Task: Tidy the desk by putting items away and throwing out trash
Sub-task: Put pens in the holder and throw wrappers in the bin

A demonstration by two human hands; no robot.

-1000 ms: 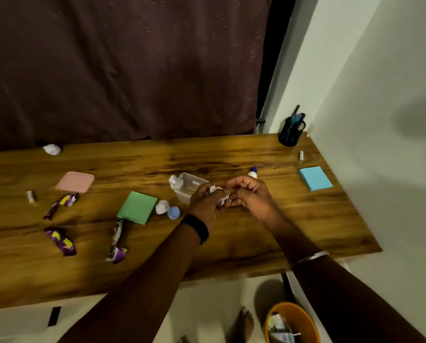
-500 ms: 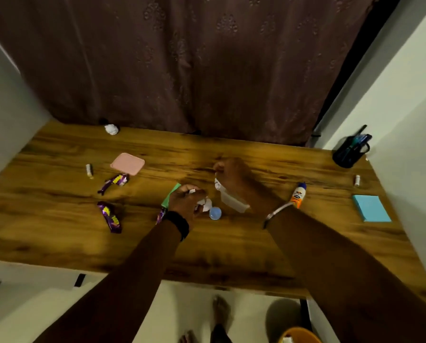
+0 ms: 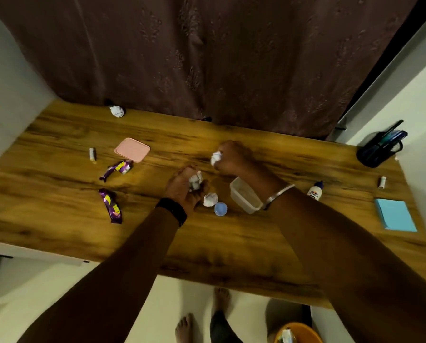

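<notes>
My right hand grips a crumpled white paper ball just above the middle of the wooden desk. A second crumpled paper sits in the curled fingers of my left hand, a little nearer and to the left. Just right of that hand a third paper wad lies loose on the desk beside a small blue cap. An open clear plastic box stands under my right wrist. One more paper wad lies at the far edge by the curtain.
Two purple candy wrappers, a pink lid and a small tube lie at the left. A glue bottle, blue sticky notes and a dark pen holder are at the right. An orange bin stands on the floor.
The camera swung left and tilted down. My right hand rose from beside the plastic box with a paper ball in it; my left hand kept hold of its crumpled paper.
</notes>
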